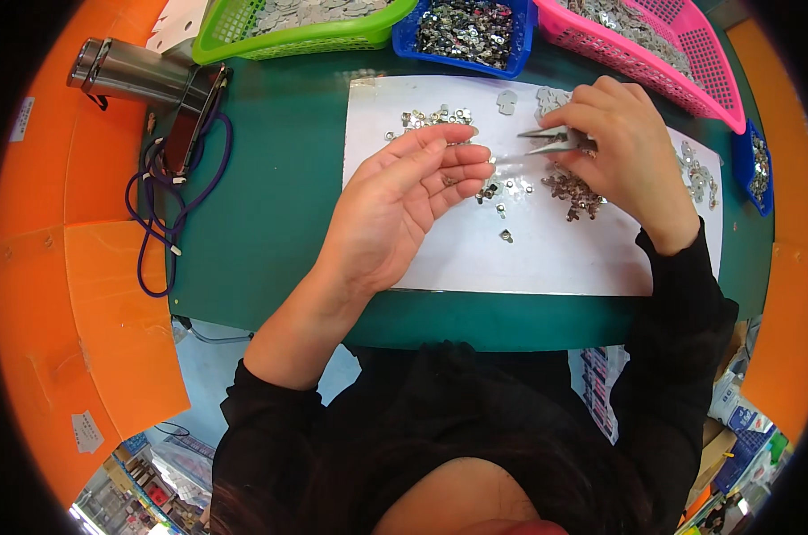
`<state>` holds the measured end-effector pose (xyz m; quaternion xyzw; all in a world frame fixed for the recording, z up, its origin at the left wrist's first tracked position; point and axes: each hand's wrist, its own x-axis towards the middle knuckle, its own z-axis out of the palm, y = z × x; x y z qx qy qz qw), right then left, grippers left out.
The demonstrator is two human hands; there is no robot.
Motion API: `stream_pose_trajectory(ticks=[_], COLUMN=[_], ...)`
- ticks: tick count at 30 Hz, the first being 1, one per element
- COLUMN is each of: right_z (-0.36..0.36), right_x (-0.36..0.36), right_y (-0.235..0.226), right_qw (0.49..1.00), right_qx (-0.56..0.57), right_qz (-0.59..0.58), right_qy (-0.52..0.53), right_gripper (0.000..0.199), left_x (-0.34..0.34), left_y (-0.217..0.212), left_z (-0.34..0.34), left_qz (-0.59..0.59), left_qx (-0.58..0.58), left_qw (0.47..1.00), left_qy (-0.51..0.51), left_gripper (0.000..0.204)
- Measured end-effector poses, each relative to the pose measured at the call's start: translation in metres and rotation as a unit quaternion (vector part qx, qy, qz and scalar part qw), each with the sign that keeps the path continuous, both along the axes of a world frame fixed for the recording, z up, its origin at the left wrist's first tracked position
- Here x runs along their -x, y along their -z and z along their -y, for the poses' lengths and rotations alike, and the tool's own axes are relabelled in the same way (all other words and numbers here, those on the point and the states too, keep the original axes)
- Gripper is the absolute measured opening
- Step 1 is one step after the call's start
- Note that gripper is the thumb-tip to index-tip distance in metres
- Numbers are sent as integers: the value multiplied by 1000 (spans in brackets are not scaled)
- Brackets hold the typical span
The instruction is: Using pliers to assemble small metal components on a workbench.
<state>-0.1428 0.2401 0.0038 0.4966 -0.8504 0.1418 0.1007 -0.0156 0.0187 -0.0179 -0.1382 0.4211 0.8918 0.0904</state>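
My right hand (631, 147) is closed around a pair of needle-nose pliers (551, 140), whose slim jaws point left and stand apart with nothing visible between them. Facing the plier tips is my left hand (404, 192), palm turned up, fingers stretched out and slightly curved, the thumb lying along the index finger. Any small piece among those fingers is too small to make out. Beneath both hands lies a white sheet (547, 267). Small shiny metal parts (444, 116) are scattered behind my left fingers, and a heap of brownish metal pieces (575, 192) sits below the pliers. Flat grey metal pieces (507, 102) lie farther back.
Along the far edge stand a green basket (333, 40), a blue tray (462, 64) and a pink basket (645, 76), all holding metal parts. A smaller blue tray (750, 183) is at right. A steel flask (141, 71) and a phone with purple cord (194, 134) occupy the left.
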Motion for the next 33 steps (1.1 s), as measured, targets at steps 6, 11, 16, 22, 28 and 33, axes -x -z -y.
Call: stream_pose_trajectory(ticks=[6, 11, 16, 22, 28, 33], right_z=[12, 12, 17, 29, 26, 30], right_x=[-8, -4, -24, -32, -44, -67], right_y=[5, 7, -17, -19, -22, -6], right_qw=[994, 998, 959, 897, 931, 981], right_qx=[-86, -27, 118, 129, 207, 188], right_qz=[-65, -56, 254, 422, 300, 17], right_qy=[17, -1, 33, -42, 29, -42], right_gripper=[26, 19, 14, 18, 8, 23], left_x=[-1, -1, -3, -8, -5, -7], left_y=[1, 1, 6, 1, 7, 5], left_z=[-1, -3, -6, -7, -1, -4], left_qz=[3, -3, -19, -24, 16, 43], left_qx=[3, -8, 59, 85, -69, -167], left_qw=[1000, 1000, 996, 985, 995, 984], left_qy=[-20, -18, 64, 151, 65, 39], left_gripper=[38, 38, 34, 33, 32, 33])
